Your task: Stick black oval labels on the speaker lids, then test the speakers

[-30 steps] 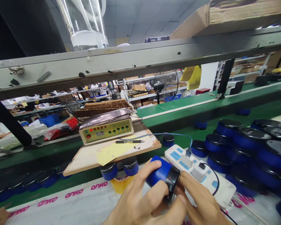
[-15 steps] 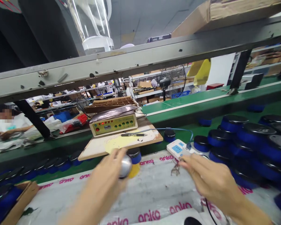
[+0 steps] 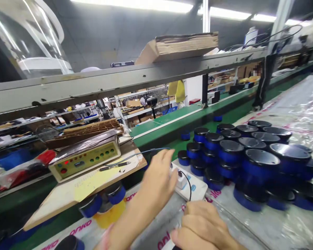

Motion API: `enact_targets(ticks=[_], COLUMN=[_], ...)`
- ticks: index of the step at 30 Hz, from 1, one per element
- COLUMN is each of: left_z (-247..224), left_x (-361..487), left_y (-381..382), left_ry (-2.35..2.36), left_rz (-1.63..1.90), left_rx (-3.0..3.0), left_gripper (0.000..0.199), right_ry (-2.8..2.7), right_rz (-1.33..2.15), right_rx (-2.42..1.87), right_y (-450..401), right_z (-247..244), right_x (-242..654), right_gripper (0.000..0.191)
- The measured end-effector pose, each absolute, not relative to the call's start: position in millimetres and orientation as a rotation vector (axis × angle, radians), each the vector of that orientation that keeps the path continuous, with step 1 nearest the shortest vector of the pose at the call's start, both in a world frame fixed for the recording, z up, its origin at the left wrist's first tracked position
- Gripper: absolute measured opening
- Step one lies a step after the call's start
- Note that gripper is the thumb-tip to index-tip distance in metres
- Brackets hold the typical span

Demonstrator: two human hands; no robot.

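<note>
A long table (image 3: pixel 289 222), covered in clear plastic sheeting, runs from near to far right, with a green conveyor strip (image 3: pixel 172 121) beyond it and a grey metal shelf rail (image 3: pixel 120 81) overhead carrying a cardboard box (image 3: pixel 179 43). At right, a large cluster of blue round speakers (image 3: pixel 250 163) stands stacked on the table. At left, a wooden board (image 3: pixel 67 194) rests on more blue units and bears a beige tester box (image 3: pixel 85 159), a yellow sheet (image 3: pixel 94 180) and a pen (image 3: pixel 114 166). Near the middle lies a white power strip (image 3: pixel 195 185) with a black cable (image 3: pixel 188 184) plugged in. The left hand (image 3: pixel 156 180) reaches across onto the strip's plug, fingers curved on it; whether they grip it cannot be told. The right hand (image 3: pixel 203 225), at the near edge just beside the strip, is curled into a loose fist, and what it holds, if anything, is hidden.
</note>
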State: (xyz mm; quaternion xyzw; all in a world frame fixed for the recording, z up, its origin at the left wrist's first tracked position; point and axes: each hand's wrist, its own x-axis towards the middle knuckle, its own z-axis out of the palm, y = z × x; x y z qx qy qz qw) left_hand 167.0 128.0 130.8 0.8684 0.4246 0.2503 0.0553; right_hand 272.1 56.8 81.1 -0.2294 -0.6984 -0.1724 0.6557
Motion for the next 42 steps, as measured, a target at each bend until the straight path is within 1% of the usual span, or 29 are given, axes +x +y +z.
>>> enact_targets(ticks=[2,4,5,7,8,9,12,13,14,15,16,19,20,24,27,34,42], left_z=[134.5,129.4,125.8,120.8,120.3,121.2,128.8,131.1,132.3,132.1,130.4,119.8,116.0,107.6,105.7,100.0,101.1], left_x=[234.3,278.4,291.2,299.2,295.3,286.7,239.7,219.5,198.6,177.9,158.4,113.5,104.0,87.3,83.7,78.6,82.7], left_y=[168.6,205.2,219.1,233.6,233.7,229.2,195.9,181.3,166.5,152.2,138.7,105.9,97.8,78.1,72.3,75.6,78.4], left_ry=[1.237,1.274,1.274,1.236,1.208,1.179,1.126,1.118,1.12,1.086,0.973,0.788,0.761,0.597,0.524,0.724,0.833], left_rz=[0.684,0.612,0.563,0.5,0.5,0.527,0.713,0.781,0.822,0.834,0.883,0.997,1.038,1.097,1.068,1.157,1.083], left_rx=[2.608,2.528,2.485,2.422,2.401,2.384,2.318,2.271,2.221,2.12,1.853,1.234,1.095,0.727,0.631,0.65,0.662], left_gripper=[0.067,0.082,0.079,0.063,0.057,0.055,0.064,0.063,0.057,0.051,0.052,0.061,0.061,0.044,0.047,0.05,0.057], right_ry=[-1.556,-1.525,-1.512,-1.528,-1.571,-1.601,-1.562,-1.538,-1.532,-1.54,-1.557,-1.669,-1.714,-1.851,-1.918,-1.965,-1.973], right_rz=[-0.328,-0.324,-0.346,-0.389,-0.399,-0.404,-0.333,-0.294,-0.249,-0.199,-0.151,-0.039,-0.012,0.063,0.111,0.124,0.136], right_rx=[-0.573,-0.535,-0.491,-0.415,-0.386,-0.375,-0.517,-0.571,-0.619,-0.651,-0.66,-0.64,-0.627,-0.584,-0.585,-0.659,-0.676], right_y=[51.7,55.2,59.4,69.0,73.1,76.2,78.6,78.1,77.5,77.1,77.1,79.6,80.9,85.2,86.9,89.4,91.6], right_z=[84.9,89.1,90.5,91.9,92.0,92.2,94.3,95.8,97.6,99.4,101.1,103.5,103.0,95.1,87.3,80.9,81.8], right_x=[274.5,277.8,280.1,286.4,290.3,294.6,307.2,310.3,312.5,313.4,312.9,303.1,297.6,273.9,263.8,265.1,264.5], right_gripper=[0.024,0.029,0.032,0.032,0.03,0.029,0.032,0.033,0.032,0.03,0.027,0.019,0.017,0.014,0.012,0.011,0.012])
